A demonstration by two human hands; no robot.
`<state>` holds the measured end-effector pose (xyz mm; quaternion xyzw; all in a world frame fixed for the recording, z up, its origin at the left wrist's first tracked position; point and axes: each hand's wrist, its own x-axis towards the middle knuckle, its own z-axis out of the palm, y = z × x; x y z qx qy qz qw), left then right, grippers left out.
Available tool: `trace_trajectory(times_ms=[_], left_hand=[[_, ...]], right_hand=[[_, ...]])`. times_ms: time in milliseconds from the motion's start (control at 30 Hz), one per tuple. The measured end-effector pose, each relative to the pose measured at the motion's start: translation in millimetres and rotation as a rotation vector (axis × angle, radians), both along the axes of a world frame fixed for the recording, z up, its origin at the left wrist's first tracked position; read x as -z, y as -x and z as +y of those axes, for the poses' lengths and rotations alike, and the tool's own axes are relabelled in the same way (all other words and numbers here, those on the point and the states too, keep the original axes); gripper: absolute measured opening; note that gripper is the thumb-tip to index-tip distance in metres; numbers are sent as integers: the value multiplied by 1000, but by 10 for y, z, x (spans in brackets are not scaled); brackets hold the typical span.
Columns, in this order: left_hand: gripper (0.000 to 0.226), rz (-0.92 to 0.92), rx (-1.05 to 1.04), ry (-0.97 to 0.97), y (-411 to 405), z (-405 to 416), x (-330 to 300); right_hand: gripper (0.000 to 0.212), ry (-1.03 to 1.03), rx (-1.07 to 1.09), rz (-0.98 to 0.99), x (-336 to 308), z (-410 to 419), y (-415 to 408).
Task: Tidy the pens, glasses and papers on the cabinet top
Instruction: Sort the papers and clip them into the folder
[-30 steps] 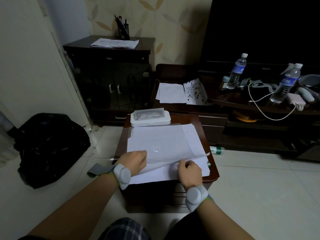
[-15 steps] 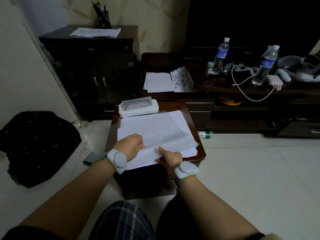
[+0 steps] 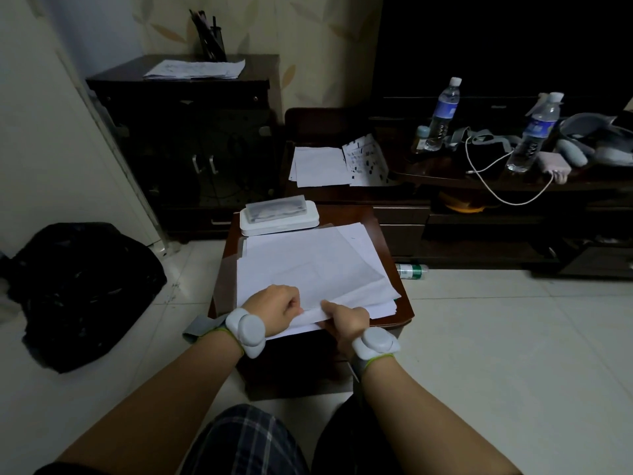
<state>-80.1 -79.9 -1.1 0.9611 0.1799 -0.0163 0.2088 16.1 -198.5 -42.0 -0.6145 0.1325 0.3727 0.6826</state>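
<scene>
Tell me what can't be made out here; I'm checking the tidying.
Head view only:
- Paper stack: any print too faint to read.
- Glasses case: contents blurred behind its lid.
- Left hand and right hand: fingers tucked under the sheets.
- Pen holder: pens too dark to count.

The stack of papers [image 3: 308, 265] lies on the small cabinet top [image 3: 394, 303]. Behind the stack sits a glasses case [image 3: 277, 207] on a flat box [image 3: 279, 224]. The left hand [image 3: 274, 308] and right hand [image 3: 346, 318] grip the stack's near edge. A pen holder [image 3: 210, 39] stands behind papers on the tall cabinet [image 3: 185, 132], far left.
</scene>
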Motion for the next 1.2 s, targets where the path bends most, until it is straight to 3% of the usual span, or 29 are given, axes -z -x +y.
trace_trajectory(times_ms=[67,233,367,500,800,1000,1200], left_hand=[[26,11,-38,30,-1,-22,28],[32,6,-83,66,-47,-23,106],[40,39,-60,1,-102,-50,125],[28,28,-23,-31,-116,-88,141],[29,15,-19,-66,-140,-90,193],[31,24,-45,-87,-197,-98,166],[34,36,-61,-116,-234,-123,174]], right_hand=[[19,8,-10,12,12,-4,12],[25,-53,5,22,30,-43,15],[18,-103,-16,39,-14,-87,17],[33,-68,-14,-11,13,-71,18],[46,6,-22,-34,91,-42,19],[27,47,-59,-42,49,-62,5],[45,92,-66,-66,6,-76,18]])
